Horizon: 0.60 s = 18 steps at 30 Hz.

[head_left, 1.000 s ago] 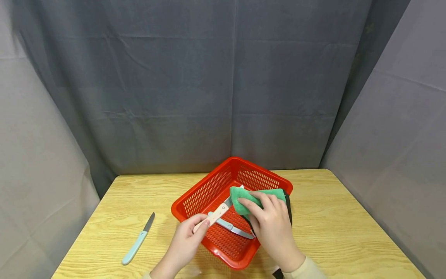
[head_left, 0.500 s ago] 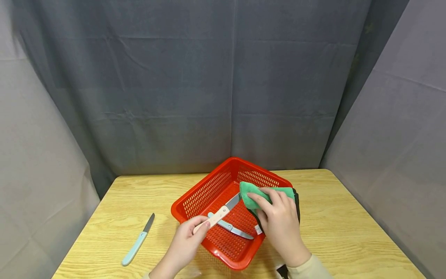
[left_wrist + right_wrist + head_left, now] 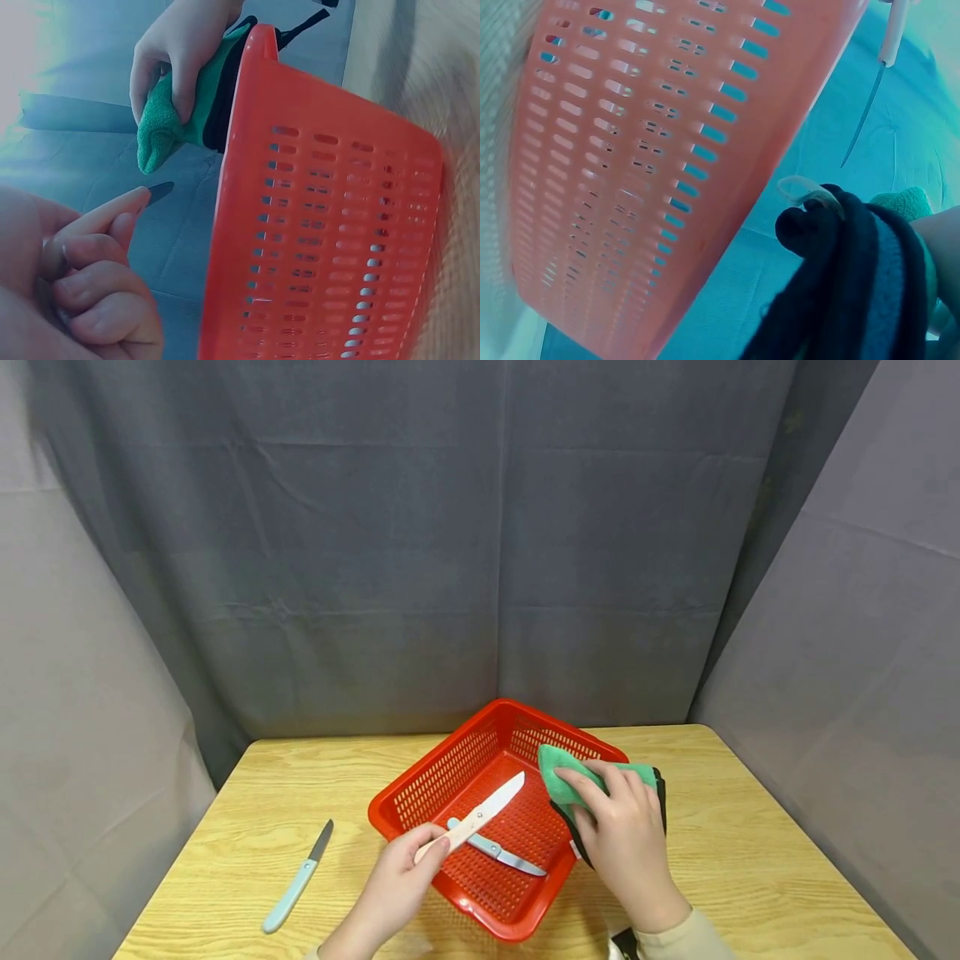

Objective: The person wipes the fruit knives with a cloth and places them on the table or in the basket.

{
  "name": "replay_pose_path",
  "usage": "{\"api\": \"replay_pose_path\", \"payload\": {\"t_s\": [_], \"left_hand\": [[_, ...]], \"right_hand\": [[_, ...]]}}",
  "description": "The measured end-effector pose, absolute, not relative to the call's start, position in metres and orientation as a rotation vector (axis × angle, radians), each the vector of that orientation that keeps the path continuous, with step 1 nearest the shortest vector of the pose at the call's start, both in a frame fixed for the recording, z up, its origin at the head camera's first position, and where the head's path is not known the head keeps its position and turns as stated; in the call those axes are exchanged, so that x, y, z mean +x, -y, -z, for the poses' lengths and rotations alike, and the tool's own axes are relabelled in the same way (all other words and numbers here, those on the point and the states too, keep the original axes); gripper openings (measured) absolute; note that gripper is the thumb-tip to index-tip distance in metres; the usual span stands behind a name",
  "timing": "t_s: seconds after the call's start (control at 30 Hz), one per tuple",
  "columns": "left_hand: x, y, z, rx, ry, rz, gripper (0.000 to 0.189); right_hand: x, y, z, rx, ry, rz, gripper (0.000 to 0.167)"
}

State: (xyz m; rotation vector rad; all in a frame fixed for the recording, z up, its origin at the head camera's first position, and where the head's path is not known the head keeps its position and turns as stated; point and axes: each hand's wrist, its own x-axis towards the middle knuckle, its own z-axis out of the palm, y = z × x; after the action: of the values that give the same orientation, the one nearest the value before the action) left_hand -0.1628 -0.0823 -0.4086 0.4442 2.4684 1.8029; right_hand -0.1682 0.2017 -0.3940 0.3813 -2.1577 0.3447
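1. While its thumb and fingers are clamping on the handle, the left hand [image 3: 397, 878] is holding a cream-handled knife [image 3: 481, 815] from about 8 o'clock of the red basket [image 3: 431, 783]; the blade is pointing toward 2 o'clock above the basket's inside.
2. At roughly 3 o'clock, the right hand [image 3: 621, 847] is pinching a green cloth [image 3: 556, 758] with black edging, which is hanging apart from the blade tip.
3. Beneath the held knife, a blue-handled knife [image 3: 495, 848] is lying in the basket, its tip pointing toward 4 o'clock.
4. Beyond the rim, between 8 and 9 o'clock, another blue-handled knife [image 3: 298, 881] is resting on the wooden table [image 3: 750, 860], its tip pointing toward 1 o'clock.
5. At 12 o'clock, a gray curtain [image 3: 390, 552] is hanging behind everything.
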Motion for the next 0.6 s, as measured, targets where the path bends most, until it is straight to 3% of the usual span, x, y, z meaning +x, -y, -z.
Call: {"api": "replay_pose_path", "payload": {"t_s": [0.6], "left_hand": [[-0.183,0.088,0.389,0.617,-2.641,-1.427,0.014]], "right_hand": [[-0.165,-0.213,0.397,0.354,2.163,-0.349,0.058]]}}
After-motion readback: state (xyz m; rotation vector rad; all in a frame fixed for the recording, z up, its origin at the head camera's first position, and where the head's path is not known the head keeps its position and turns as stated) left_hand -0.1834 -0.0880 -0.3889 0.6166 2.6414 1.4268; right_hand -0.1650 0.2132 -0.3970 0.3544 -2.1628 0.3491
